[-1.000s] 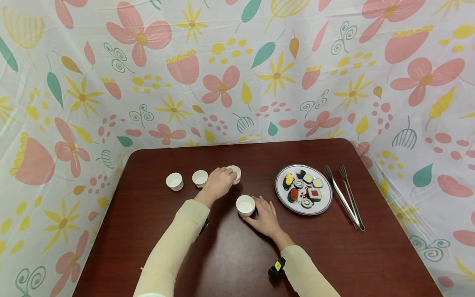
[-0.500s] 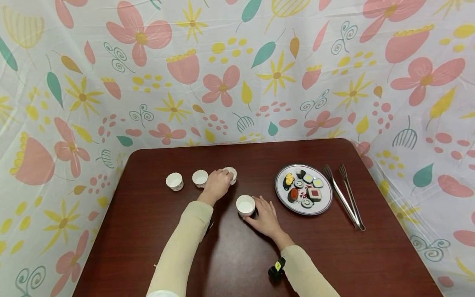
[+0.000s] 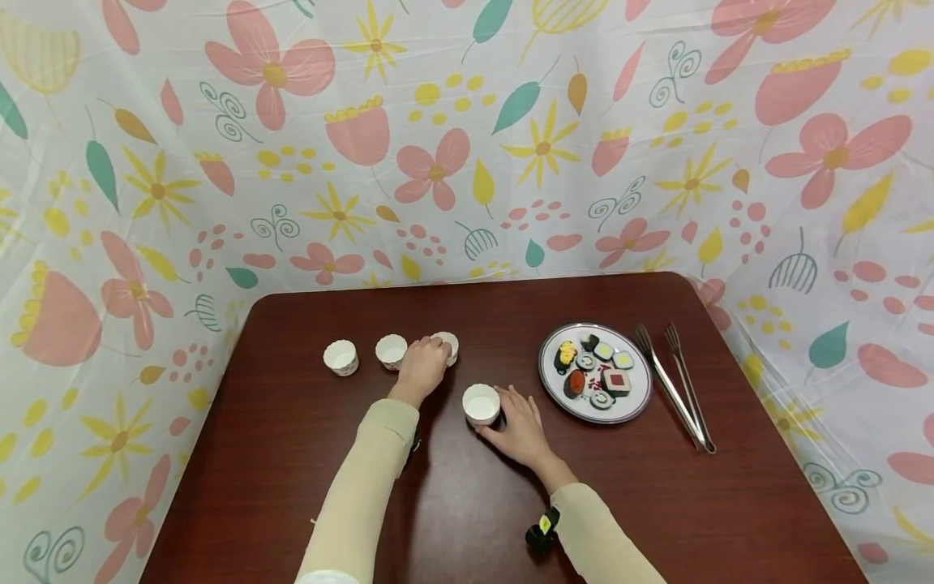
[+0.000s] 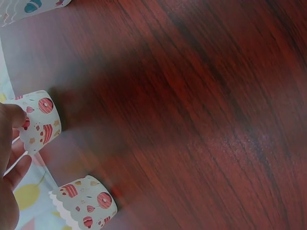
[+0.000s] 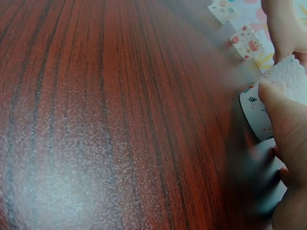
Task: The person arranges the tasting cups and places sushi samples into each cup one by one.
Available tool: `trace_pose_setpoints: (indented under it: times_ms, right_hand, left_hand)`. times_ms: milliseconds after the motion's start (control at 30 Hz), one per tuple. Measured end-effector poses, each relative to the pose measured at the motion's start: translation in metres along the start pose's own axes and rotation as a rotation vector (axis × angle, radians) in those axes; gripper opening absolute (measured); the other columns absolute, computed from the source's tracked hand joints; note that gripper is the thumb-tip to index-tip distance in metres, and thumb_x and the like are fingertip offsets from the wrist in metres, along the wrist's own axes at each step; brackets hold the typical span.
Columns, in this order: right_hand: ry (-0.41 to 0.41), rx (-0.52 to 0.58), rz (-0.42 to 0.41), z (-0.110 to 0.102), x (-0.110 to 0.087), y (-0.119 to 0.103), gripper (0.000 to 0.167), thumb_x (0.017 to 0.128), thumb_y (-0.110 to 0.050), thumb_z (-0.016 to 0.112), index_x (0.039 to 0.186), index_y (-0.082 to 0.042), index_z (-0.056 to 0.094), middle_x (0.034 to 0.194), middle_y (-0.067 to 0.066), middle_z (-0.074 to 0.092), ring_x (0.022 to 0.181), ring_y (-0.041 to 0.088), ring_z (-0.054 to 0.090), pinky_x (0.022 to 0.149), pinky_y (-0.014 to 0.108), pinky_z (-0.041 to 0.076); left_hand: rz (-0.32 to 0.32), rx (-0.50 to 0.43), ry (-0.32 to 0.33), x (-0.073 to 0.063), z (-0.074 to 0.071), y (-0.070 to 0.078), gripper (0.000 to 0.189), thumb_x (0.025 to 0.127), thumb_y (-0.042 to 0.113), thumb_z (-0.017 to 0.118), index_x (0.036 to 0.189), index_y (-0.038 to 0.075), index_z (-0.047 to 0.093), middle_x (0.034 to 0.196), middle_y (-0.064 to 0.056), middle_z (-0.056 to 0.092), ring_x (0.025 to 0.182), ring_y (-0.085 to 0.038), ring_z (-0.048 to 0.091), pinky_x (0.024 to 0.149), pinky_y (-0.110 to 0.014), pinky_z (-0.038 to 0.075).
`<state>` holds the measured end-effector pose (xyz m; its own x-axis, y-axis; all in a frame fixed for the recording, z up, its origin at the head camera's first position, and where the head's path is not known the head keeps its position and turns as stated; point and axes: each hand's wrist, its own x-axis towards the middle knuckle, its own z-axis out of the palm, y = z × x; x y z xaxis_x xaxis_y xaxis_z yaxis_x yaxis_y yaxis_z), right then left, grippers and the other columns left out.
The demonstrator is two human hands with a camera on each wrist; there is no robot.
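Observation:
My left hand (image 3: 422, 369) pinches a white paper baking cup (image 3: 449, 344) at the back of the table, the rightmost in a row of three. In the left wrist view the thumb lies on the printed wall of this baking cup (image 4: 43, 115), with fingers at its scalloped rim. Just left of that hand stands the middle baking cup (image 3: 392, 351), and farther left another baking cup (image 3: 340, 358). Nearer to me, my right hand (image 3: 521, 430) holds a white baking cup (image 3: 481, 404) between thumb and fingers. In the right wrist view, layered scalloped edges show on this baking cup (image 5: 256, 112).
A round white plate (image 3: 554, 395) with several sushi pieces (image 3: 615, 381) stands right of my right hand. Beside it lie metal tongs (image 3: 679, 395), arms spread. A flower-printed cloth (image 3: 467, 146) hangs behind the brown table (image 3: 292, 478).
My left hand has slid the rightmost baking cup of the row leftward, toward the middle one. The right hand and its baking cup stay in place.

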<state>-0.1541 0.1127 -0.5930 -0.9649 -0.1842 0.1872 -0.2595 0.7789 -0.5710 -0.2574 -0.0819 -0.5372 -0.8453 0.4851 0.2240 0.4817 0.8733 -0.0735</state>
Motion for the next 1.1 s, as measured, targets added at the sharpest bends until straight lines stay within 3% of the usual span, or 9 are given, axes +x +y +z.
trace_pose_setpoints:
  times_ms: [333, 600, 700, 800, 967, 1100]
  right_hand:
    - [0.003, -0.003, -0.007, 0.003, -0.001, 0.000, 0.071, 0.071, -0.043, 0.075, 0.129, -0.009, 0.050, 0.132, 0.011, 0.051, 0.130, 0.032, 0.038, 0.104, 0.060, 0.021]
    - [0.015, -0.001, -0.017, 0.001, -0.001, 0.000, 0.071, 0.070, -0.041, 0.075, 0.128, -0.007, 0.051, 0.132, 0.012, 0.051, 0.128, 0.034, 0.039, 0.102, 0.062, 0.022]
    - [0.007, 0.003, -0.014, 0.000, -0.001, 0.000, 0.072, 0.071, -0.042, 0.075, 0.129, -0.008, 0.050, 0.132, 0.012, 0.051, 0.129, 0.034, 0.039, 0.103, 0.061, 0.021]
    - [0.008, 0.005, -0.019, 0.000, 0.000, 0.000, 0.071, 0.071, -0.042, 0.075, 0.128, -0.008, 0.051, 0.132, 0.012, 0.051, 0.128, 0.034, 0.039, 0.103, 0.062, 0.021]
    - [0.029, 0.003, -0.037, -0.001, 0.000, -0.001, 0.070, 0.070, -0.040, 0.076, 0.127, -0.007, 0.051, 0.130, 0.013, 0.052, 0.127, 0.036, 0.041, 0.101, 0.063, 0.023]
    - [0.015, 0.006, -0.024, -0.001, 0.000, -0.001, 0.070, 0.071, -0.041, 0.075, 0.128, -0.008, 0.051, 0.131, 0.012, 0.051, 0.128, 0.034, 0.039, 0.102, 0.062, 0.022]
  left_hand:
    - [-0.026, 0.027, 0.021, -0.002, 0.004, 0.002, 0.007, 0.079, 0.012, 0.069, 0.085, 0.016, 0.071, 0.080, 0.000, 0.063, 0.078, -0.019, 0.059, 0.067, -0.029, 0.048]
    - [0.027, 0.004, 0.147, -0.003, -0.001, 0.001, 0.021, 0.074, 0.019, 0.074, 0.092, 0.012, 0.068, 0.091, -0.003, 0.064, 0.084, -0.021, 0.059, 0.071, -0.031, 0.048]
    - [0.040, -0.010, 0.160, -0.002, -0.005, -0.001, 0.026, 0.072, 0.018, 0.075, 0.095, 0.010, 0.066, 0.097, -0.005, 0.064, 0.088, -0.022, 0.059, 0.075, -0.032, 0.048]
    - [0.041, -0.031, 0.128, -0.001, -0.011, -0.003, 0.035, 0.074, 0.022, 0.075, 0.105, 0.012, 0.065, 0.110, -0.005, 0.063, 0.099, -0.023, 0.058, 0.083, -0.035, 0.047]
    - [0.031, -0.053, 0.003, 0.000, -0.024, -0.005, 0.054, 0.078, 0.032, 0.071, 0.127, 0.017, 0.053, 0.134, -0.006, 0.049, 0.121, -0.025, 0.048, 0.098, -0.039, 0.039]
    - [0.031, -0.039, -0.076, -0.001, -0.033, -0.005, 0.065, 0.079, 0.040, 0.068, 0.136, 0.019, 0.044, 0.143, -0.004, 0.039, 0.128, -0.025, 0.040, 0.103, -0.039, 0.034]
